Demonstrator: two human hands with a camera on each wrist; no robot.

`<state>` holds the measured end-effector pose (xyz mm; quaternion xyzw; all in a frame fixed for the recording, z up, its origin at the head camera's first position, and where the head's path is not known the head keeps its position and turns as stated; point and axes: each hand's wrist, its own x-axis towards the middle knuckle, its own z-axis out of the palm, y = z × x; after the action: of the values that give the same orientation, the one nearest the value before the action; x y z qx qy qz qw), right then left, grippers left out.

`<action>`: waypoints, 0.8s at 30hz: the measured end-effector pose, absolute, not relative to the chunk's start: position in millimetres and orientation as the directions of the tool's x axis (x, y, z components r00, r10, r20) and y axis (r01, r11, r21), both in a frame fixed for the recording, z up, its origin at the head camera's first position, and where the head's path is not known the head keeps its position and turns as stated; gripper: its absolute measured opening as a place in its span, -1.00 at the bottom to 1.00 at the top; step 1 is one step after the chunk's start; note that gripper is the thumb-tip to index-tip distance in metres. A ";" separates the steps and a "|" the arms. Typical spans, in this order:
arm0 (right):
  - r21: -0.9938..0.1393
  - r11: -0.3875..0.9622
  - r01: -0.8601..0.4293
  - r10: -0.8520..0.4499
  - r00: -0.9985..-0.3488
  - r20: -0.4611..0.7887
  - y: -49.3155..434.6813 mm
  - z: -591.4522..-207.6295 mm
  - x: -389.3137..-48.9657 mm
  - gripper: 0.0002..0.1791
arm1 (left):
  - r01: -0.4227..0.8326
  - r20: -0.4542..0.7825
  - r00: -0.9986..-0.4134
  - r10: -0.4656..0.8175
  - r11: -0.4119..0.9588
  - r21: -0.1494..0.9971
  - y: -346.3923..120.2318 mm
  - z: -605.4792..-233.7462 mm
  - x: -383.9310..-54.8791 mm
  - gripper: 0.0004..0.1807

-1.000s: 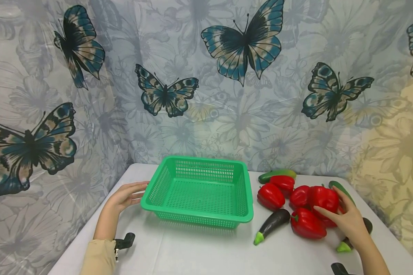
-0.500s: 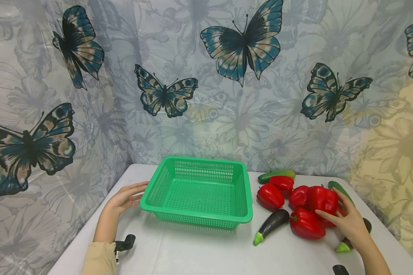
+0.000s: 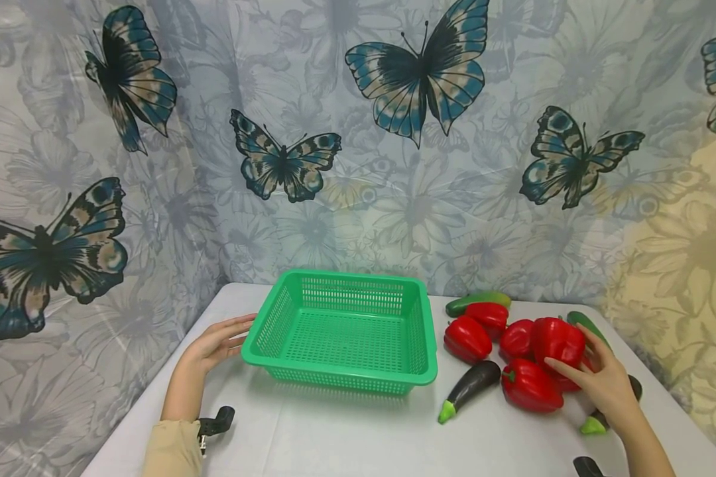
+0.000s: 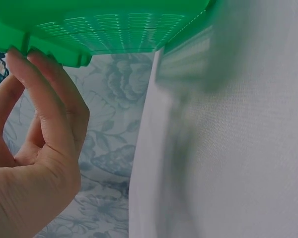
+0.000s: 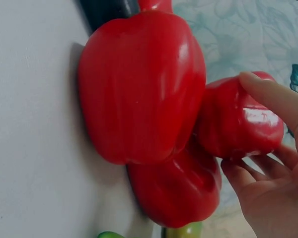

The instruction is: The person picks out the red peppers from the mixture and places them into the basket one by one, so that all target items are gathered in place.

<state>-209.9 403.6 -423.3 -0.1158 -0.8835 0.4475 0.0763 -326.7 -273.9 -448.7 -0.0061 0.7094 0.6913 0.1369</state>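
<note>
Right hand (image 3: 608,384) grips the uppermost red bell pepper (image 3: 557,339), thumb opposing fingers, apparently against neighbouring peppers (image 3: 531,386); opposed pressure and straight-up clearance are advisable. Left hand (image 3: 213,342), fingers relaxed, touches the green basket (image 3: 340,373). Versus earlier frames, no appreciable displacement noted.

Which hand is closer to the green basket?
Left. The left hand is right at the left rim of the green basket; the right hand is well off to the basket's right, holding a red pepper.
</note>
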 end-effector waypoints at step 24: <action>-0.813 0.578 0.070 0.302 -0.944 0.133 378.2 -407.2 -219.0 0.11 | -0.172 -0.178 -0.970 0.162 0.055 0.984 -275.0 -444.1 -322.4 -0.45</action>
<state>-219.0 378.2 -407.2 -0.1059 -0.8789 0.4467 0.1297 -322.4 -275.0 -444.1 -0.0032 0.7162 0.6872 0.1215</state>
